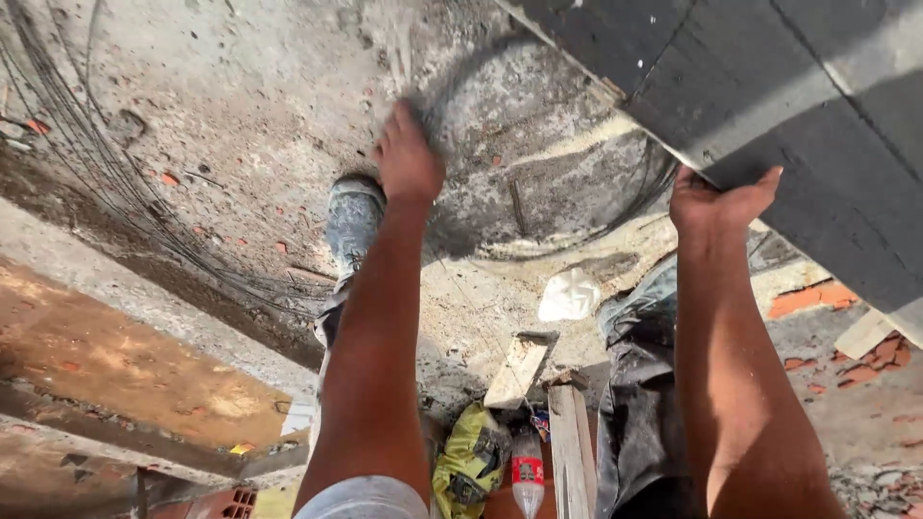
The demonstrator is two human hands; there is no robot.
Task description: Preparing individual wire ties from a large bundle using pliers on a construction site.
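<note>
My left hand (pixel 408 159) reaches down toward the rough concrete floor (pixel 240 106). Its blurred fingers are closed around a big loop of thin dark wire (pixel 538 252) that curves away to the right. My right hand (pixel 716 204) grips the lower edge of a large dark grey board (pixel 769 86) that slants across the top right corner, thumb hooked over the edge. My dusty boot (pixel 354 216) stands just left of the left hand.
Long strands of wire (pixel 115 178) lie across the floor at left, beside a ledge and a drop. Below are a white bag (pixel 569 293), wooden offcuts (pixel 519 370), a plastic bottle (pixel 526 471) and a yellow-green sack (pixel 469 459). Broken bricks (pixel 812 298) lie at right.
</note>
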